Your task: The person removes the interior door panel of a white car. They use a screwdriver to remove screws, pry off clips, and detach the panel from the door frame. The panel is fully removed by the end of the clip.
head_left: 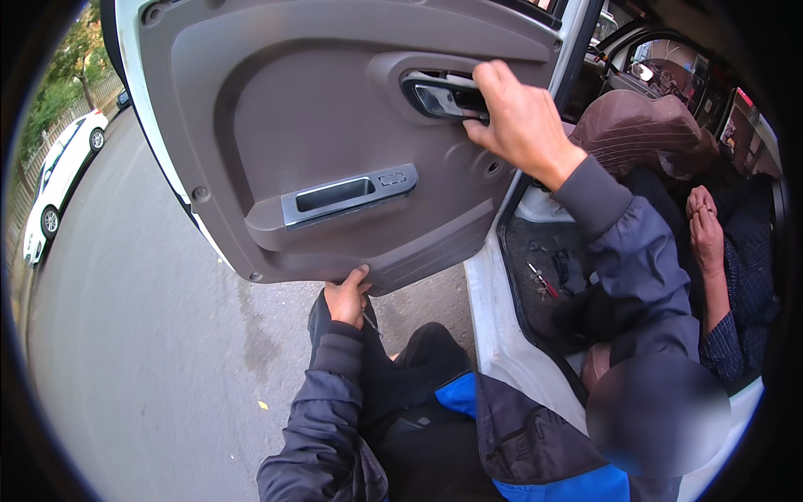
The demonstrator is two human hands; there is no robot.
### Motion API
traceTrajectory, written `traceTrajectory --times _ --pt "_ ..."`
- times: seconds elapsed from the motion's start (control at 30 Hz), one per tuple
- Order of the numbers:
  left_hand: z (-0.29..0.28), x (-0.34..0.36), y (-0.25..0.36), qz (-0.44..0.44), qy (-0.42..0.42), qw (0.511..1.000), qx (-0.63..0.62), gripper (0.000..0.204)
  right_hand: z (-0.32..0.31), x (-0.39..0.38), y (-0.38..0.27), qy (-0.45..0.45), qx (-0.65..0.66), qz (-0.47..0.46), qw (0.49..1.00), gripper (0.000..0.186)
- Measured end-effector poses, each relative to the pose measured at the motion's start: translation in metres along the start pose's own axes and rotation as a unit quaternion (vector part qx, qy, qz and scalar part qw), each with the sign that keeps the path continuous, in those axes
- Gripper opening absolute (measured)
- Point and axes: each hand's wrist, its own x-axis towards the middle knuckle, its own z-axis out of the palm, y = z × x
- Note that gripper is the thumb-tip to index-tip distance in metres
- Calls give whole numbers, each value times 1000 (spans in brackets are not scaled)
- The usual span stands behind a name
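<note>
A brown plastic door panel (326, 109) covers the inside of an open vehicle door. Near its upper right, my right hand (523, 121) grips the black-rimmed interior door handle bezel (443, 99), fingers over its right end. The bezel sits tilted in its recess, with a gap along its top edge. My left hand (346, 298) is closed at the panel's lower edge, thumb against it and fingers curled below. A thin rod-like piece (371, 321) shows under that hand; its kind I cannot make out. A silver-grey armrest pull (350, 196) is fixed mid-panel.
To the right, another person sits inside with hands (705, 219) clasped, near a brown seat (640, 125). A red-handled tool (544, 283) and small loose things lie on the dark vehicle floor (535, 243). The white door sill (493, 309) runs beside my legs. A white car (63, 171) is parked left.
</note>
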Motion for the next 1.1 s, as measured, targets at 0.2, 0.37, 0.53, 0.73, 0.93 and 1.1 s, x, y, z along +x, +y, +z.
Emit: traceTrajectory --times 0.2,0.37,0.53,0.73,0.93,1.1 --pt "2 0 -1 -6 22 1000 -15 62 -4 -3 -2 1 17 -5 1000 52" --pt "7 -2 1 -4 27 1000 -7 58 -15 3 -8 -22 100 26 994 56" --pt "11 -3 2 4 18 1000 -12 54 -18 23 -4 -55 47 -7 997 50" --pt "10 1 -4 10 20 999 -23 52 -22 27 7 -80 58 18 995 48" --pt "6 5 -11 27 28 998 -41 50 -14 24 19 -142 209 131 959 52" --pt "2 6 -11 -1 31 998 -51 50 -4 18 31 -133 283 139 940 52"
